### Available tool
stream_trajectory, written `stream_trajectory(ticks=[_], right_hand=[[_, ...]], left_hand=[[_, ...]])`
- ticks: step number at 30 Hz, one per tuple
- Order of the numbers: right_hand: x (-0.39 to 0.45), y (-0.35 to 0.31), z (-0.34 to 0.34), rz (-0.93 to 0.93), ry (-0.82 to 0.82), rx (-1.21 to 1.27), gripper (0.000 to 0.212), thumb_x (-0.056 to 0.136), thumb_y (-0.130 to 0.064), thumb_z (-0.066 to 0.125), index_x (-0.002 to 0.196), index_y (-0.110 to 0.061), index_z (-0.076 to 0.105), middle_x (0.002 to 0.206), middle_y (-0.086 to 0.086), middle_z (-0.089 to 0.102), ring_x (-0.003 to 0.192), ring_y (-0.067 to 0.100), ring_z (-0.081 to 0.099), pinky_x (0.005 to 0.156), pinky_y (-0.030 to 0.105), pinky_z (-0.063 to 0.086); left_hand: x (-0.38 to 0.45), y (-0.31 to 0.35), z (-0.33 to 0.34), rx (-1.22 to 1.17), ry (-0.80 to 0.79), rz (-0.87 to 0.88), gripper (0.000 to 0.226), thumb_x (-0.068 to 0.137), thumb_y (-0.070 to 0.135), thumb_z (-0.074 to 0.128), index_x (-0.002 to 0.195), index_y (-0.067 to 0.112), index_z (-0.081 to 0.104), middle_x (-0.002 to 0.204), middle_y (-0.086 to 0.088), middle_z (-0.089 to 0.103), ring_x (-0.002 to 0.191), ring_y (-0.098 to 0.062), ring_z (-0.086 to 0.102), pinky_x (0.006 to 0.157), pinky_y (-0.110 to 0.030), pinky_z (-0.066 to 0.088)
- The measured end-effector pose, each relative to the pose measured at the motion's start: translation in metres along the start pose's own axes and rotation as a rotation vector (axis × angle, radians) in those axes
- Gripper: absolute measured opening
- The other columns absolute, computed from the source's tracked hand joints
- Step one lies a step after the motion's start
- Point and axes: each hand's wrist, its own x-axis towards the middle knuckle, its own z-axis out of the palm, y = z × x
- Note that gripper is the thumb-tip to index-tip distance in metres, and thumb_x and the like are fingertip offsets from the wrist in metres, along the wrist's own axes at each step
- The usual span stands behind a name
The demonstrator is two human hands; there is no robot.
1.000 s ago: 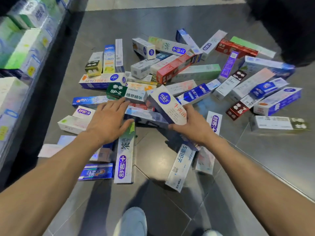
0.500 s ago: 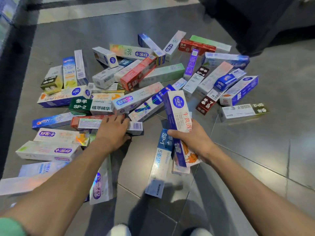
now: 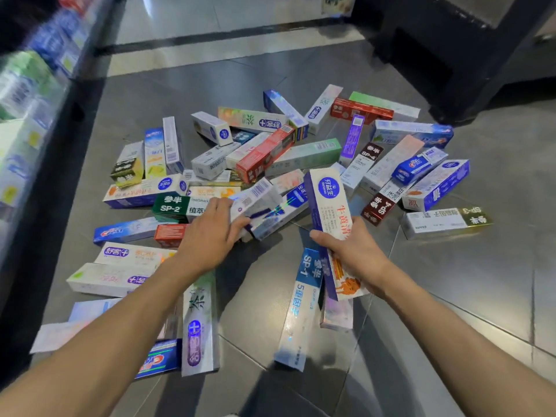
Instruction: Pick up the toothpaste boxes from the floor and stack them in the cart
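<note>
Right hand point(image 3: 355, 254) gripping white box point(image 3: 329, 212), tilted off floor point(image 3: 451, 281); left hand point(image 3: 210, 236) clasping holographic box point(image 3: 255, 203). Shelf point(image 3: 27, 115) blurred.

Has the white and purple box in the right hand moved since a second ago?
Yes. The right hand has lifted the white and purple box off the pile and swung it upright, rightward relative to the green SP-2 box.

Light is moderate and even across the middle of the frame, with a bright washed-out band on the pale glossy floor strip point(image 3: 228, 52) at upper centre. The dark grey polished floor tiles point(image 3: 469, 284) carry soft sheen and dim reflections. Soft shadows fall under both forearms toward the bottom edge. The stocked shelving point(image 3: 33, 94) at upper left is heavily motion-blurred; wide-angle bending curves the frame edges.
</note>
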Motion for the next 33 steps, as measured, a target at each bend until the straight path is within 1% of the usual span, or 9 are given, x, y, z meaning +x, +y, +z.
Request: stream_trajectory(ticks=[3,5,7,10,14,18,21,25,33], right_hand=[[-0.010,-0.033,-0.001,-0.035,0.007,0.127,0.052,0.083,-0.041,0.079,0.115,-0.027,0.040,0.118,0.000,0.067,0.097,0.015,0.073,0.082,0.037,0.060],[-0.024,-0.065,-0.002,-0.057,-0.007,0.149,0.056,0.087,-0.036,0.076,0.125,-0.019,0.039,0.123,0.002,0.066,0.108,0.020,0.069,0.096,0.046,0.056],[-0.043,-0.102,-0.005,-0.076,-0.024,0.143,0.055,0.090,-0.034,0.074,0.129,-0.017,0.039,0.125,0.002,0.066,0.111,0.019,0.067,0.098,0.045,0.054],[-0.079,-0.165,-0.017,-0.109,-0.040,0.163,0.048,0.093,-0.032,0.070,0.128,-0.019,0.041,0.126,0.001,0.066,0.110,0.015,0.067,0.091,0.036,0.056],[-0.144,-0.263,-0.045,-0.140,-0.030,0.182,0.044,0.095,-0.040,0.066,0.130,-0.027,0.043,0.127,-0.003,0.066,0.116,0.021,0.066,0.102,0.053,0.052],[-0.220,-0.373,-0.080,-0.216,-0.020,0.182,0.024,0.096,-0.045,0.060,0.118,-0.050,0.050,0.120,-0.019,0.068,0.111,0.013,0.069,0.099,0.047,0.054],[-0.276,-0.458,-0.106,-0.236,0.024,0.270,0.035,0.100,-0.038,0.058,0.134,-0.035,0.051,0.123,-0.007,0.070,0.109,0.019,0.071,0.099,0.054,0.054],[-0.343,-0.558,-0.144,-0.293,0.013,0.307,0.043,0.098,-0.039,0.061,0.137,-0.030,0.046,0.126,-0.004,0.069,0.109,0.020,0.071,0.095,0.052,0.057],[-0.444,-0.700,-0.209,-0.493,0.053,0.324,0.044,0.095,-0.034,0.066,0.136,-0.028,0.049,0.125,-0.006,0.070,0.112,0.017,0.070,0.093,0.045,0.059]], left_hand=[[0.002,0.025,-0.034,-0.316,0.104,-0.090,0.038,0.104,0.049,0.042,0.119,0.015,0.050,0.112,-0.003,0.052,0.102,-0.022,0.053,0.079,-0.035,0.038],[0.002,0.047,-0.063,-0.525,0.120,-0.184,0.034,0.103,0.052,0.044,0.112,0.020,0.051,0.108,0.001,0.060,0.097,-0.018,0.058,0.080,-0.037,0.044],[0.005,0.071,-0.096,-0.726,0.110,-0.265,0.031,0.101,0.055,0.047,0.107,0.025,0.053,0.100,0.004,0.067,0.089,-0.013,0.066,0.074,-0.034,0.050],[0.008,0.108,-0.157,-0.940,0.097,-0.340,0.027,0.099,0.057,0.051,0.098,0.030,0.054,0.082,0.014,0.072,0.071,0.001,0.069,0.058,-0.018,0.050],[0.004,0.165,-0.261,-1.161,0.040,-0.382,0.033,0.096,0.057,0.055,0.101,0.025,0.054,0.077,0.013,0.075,0.065,-0.004,0.072,0.049,-0.015,0.050],[0.004,0.227,-0.385,-1.305,-0.010,-0.450,0.041,0.088,0.067,0.060,0.105,0.031,0.052,0.090,0.004,0.077,0.078,-0.017,0.077,0.060,-0.029,0.058],[0.007,0.277,-0.483,-1.339,0.039,-0.451,0.036,0.089,0.059,0.066,0.109,0.033,0.052,0.094,0.004,0.077,0.079,-0.017,0.077,0.062,-0.031,0.059],[0.009,0.337,-0.600,-1.360,0.045,-0.387,0.040,0.090,0.046,0.070,0.122,0.029,0.053,0.104,0.005,0.077,0.089,-0.019,0.077,0.082,-0.043,0.060],[0.006,0.439,-0.770,-1.352,0.011,-0.227,0.037,0.092,0.047,0.068,0.122,0.030,0.053,0.105,0.006,0.077,0.090,-0.021,0.077,0.077,-0.041,0.060]])
